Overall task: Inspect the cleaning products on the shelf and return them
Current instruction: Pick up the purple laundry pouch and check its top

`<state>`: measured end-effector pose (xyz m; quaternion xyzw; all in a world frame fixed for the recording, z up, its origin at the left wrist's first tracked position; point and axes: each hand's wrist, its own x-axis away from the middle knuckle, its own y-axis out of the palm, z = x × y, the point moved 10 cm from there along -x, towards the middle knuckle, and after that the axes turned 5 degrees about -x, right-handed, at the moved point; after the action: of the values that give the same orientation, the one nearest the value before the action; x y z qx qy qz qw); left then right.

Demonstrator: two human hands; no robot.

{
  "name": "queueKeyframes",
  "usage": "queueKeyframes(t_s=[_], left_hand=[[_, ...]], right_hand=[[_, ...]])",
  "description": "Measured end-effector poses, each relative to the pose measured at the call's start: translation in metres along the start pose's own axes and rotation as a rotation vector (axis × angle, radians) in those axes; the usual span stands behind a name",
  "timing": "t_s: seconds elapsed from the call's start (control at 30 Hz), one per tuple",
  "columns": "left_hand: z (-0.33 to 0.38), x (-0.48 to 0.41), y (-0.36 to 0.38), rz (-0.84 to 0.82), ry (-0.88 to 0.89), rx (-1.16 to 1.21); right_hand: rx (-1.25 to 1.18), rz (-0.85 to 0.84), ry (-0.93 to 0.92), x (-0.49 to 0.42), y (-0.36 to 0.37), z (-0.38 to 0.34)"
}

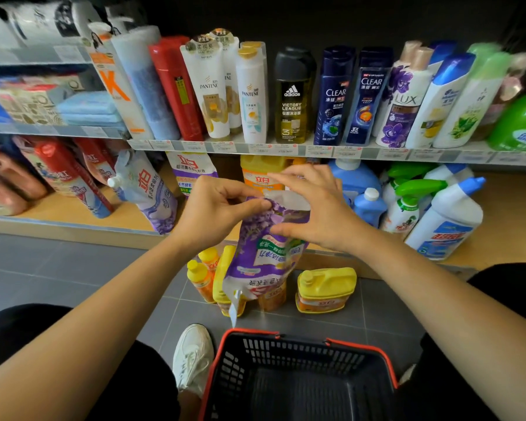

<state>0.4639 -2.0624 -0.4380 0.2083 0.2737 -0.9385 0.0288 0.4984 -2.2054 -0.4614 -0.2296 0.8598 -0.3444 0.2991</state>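
I hold a purple refill pouch [264,256] of detergent upside down in front of the lower shelf [73,214], its spout hanging toward the floor. My left hand [216,208] pinches the pouch's upper edge between thumb and fingers. My right hand [313,208] holds the same edge from the right, thumb under and fingers spread over the top. A matching purple pouch [152,196] leans on the lower shelf to the left. Another purple pouch [192,174] stands behind my left hand.
Yellow detergent bottles [325,290] stand on the grey floor under the pouch. A black basket with red rim [298,381] sits at my feet beside a white shoe [192,357]. Shampoo bottles [292,95] fill the upper shelf. White and blue cleaner bottles [444,220] crowd the lower shelf at right.
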Motion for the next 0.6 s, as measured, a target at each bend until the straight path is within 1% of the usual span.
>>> queueKeyframes(t_s=[0.03, 0.13, 0.23, 0.33, 0.4, 0.47, 0.53, 0.57, 0.6], left_hand=[[0.001, 0.002, 0.001, -0.016, 0.008, 0.002], [-0.002, 0.007, 0.004, -0.036, -0.015, 0.063], [-0.009, 0.013, 0.006, -0.007, -0.063, 0.096], [-0.017, 0.022, 0.006, -0.062, -0.095, 0.162], [-0.037, 0.031, 0.004, -0.121, -0.178, 0.175], [-0.073, 0.049, 0.003, -0.192, -0.343, 0.098], [-0.105, 0.079, 0.015, -0.32, -0.512, 0.036], [-0.115, 0.095, 0.025, -0.391, -0.556, 0.031], [-0.121, 0.107, 0.034, -0.441, -0.56, 0.007]], right_hand=[[0.002, -0.028, -0.007, -0.003, 0.0, -0.001], [-0.209, -0.127, 0.064, -0.007, 0.007, 0.002], [-0.242, -0.101, 0.079, -0.009, 0.009, 0.001], [-0.281, -0.046, 0.106, -0.009, 0.007, 0.006], [-0.302, -0.003, 0.123, -0.008, 0.003, 0.011], [-0.31, 0.064, 0.13, -0.009, -0.006, 0.016], [-0.337, 0.148, 0.138, -0.011, -0.018, 0.02], [-0.351, 0.182, 0.141, -0.012, -0.022, 0.021], [-0.363, 0.209, 0.146, -0.013, -0.025, 0.02]])
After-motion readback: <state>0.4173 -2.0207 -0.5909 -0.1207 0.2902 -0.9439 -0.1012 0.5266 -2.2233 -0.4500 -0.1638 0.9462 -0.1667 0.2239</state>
